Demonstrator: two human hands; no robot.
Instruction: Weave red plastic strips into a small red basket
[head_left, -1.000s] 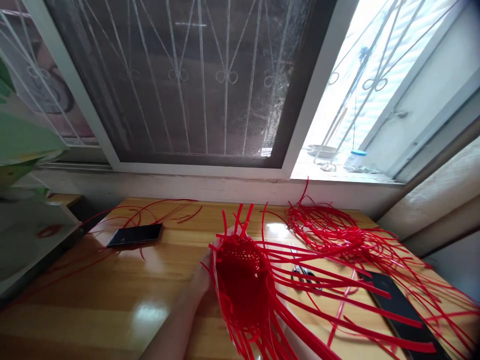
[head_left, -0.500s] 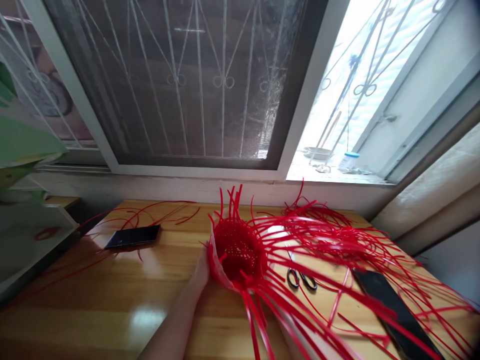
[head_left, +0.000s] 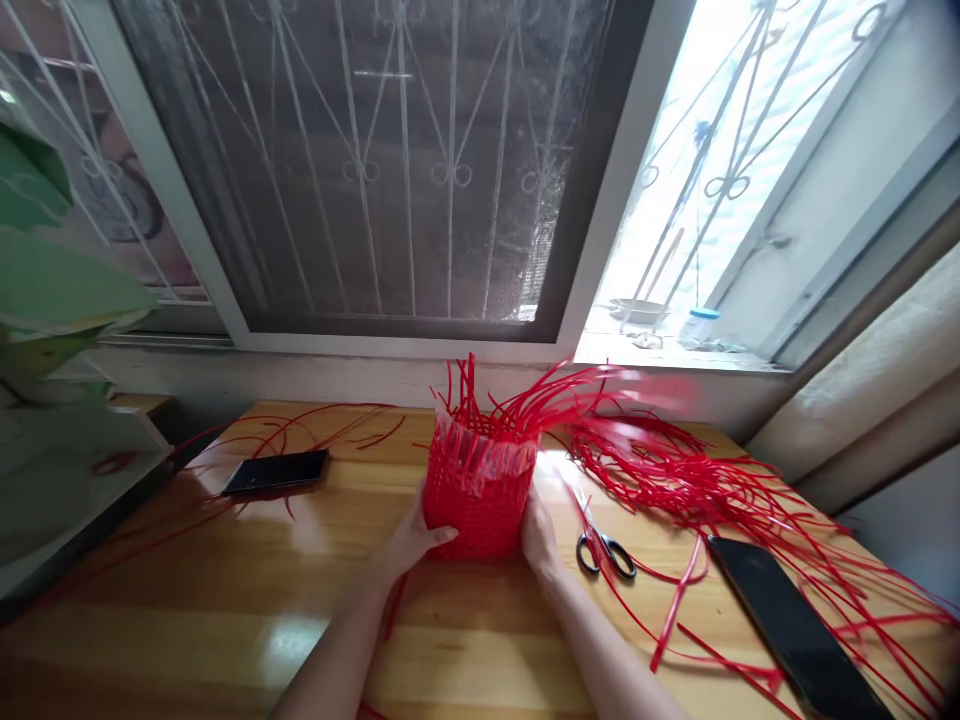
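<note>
Over the wooden table (head_left: 225, 590) in the head view, the left hand (head_left: 415, 537) and right hand (head_left: 538, 530) were clamped on opposite sides of the upright red woven basket (head_left: 480, 515), where light, even pressure seemed best to steady it without denting it

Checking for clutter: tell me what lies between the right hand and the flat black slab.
In the head view, scissors and red strips lie between the right hand and the slab.

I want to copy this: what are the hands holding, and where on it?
A red woven basket, held by its lower sides: the left hand on its left side, thumb on the front, and the right hand on its right side.
</note>
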